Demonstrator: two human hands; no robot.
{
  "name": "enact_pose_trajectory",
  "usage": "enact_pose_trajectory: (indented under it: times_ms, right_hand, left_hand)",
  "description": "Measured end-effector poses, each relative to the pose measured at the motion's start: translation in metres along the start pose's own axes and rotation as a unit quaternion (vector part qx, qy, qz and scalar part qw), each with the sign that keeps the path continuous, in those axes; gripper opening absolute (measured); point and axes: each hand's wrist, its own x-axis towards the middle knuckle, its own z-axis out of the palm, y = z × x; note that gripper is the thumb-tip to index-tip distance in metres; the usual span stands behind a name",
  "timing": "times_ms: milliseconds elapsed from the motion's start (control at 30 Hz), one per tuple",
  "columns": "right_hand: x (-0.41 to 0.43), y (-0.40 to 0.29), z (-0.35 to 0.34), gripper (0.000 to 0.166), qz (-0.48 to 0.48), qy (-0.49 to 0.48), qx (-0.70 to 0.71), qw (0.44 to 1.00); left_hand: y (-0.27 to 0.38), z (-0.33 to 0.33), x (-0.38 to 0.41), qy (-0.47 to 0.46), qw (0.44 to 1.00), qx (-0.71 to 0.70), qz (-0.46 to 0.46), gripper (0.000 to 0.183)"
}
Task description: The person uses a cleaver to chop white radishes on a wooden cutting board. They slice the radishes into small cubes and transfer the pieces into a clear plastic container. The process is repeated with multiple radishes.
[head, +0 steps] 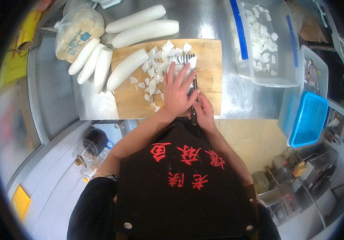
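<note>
My right hand point(204, 111) is closed around the black handle of a kitchen knife point(193, 115), near the front edge of a wooden cutting board point(209, 69). The blade lies largely under my left hand point(178, 87), which is spread palm down over it and over cut pieces of white radish point(152, 85). More radish pieces are scattered around the fingers and to their left. One whole peeled white radish point(127, 69) lies slantwise on the board's left part. What my left palm covers is hidden.
Two peeled radishes point(145, 33) lie behind the board, several more point(89, 64) to its left beside a plastic bag point(80, 34). At right, a clear plastic bin point(284, 75) holds cut radish; a blue basket point(308, 123) sits near the steel table's point(250, 105) right corner.
</note>
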Motion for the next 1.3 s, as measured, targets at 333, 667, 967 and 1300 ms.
enact_pose_trajectory:
  times_ms: [333, 667, 967, 1300]
  right_hand:
    - [-0.016, -0.087, -0.071, 0.022, -0.107, 0.052, 0.138, 0.983]
    - [0.016, -0.233, -0.202, 0.011, -0.139, 0.23, 0.084, 0.96]
    - [-0.047, -0.222, -0.214, 0.017, -0.121, 0.326, 0.02, 0.937]
    - [-0.035, -0.141, -0.108, 0.038, -0.129, 0.065, -0.366, 0.919]
  left_hand:
    - [0.116, -0.011, 0.113, -0.046, 0.992, 0.043, 0.106, 0.062]
    - [0.195, 0.138, 0.263, -0.118, 0.968, -0.07, 0.209, 0.047]
    - [0.111, 0.155, 0.284, -0.238, 0.958, 0.053, 0.148, 0.034]
    - [-0.034, -0.025, 0.032, 0.006, 0.996, -0.041, -0.079, 0.043]
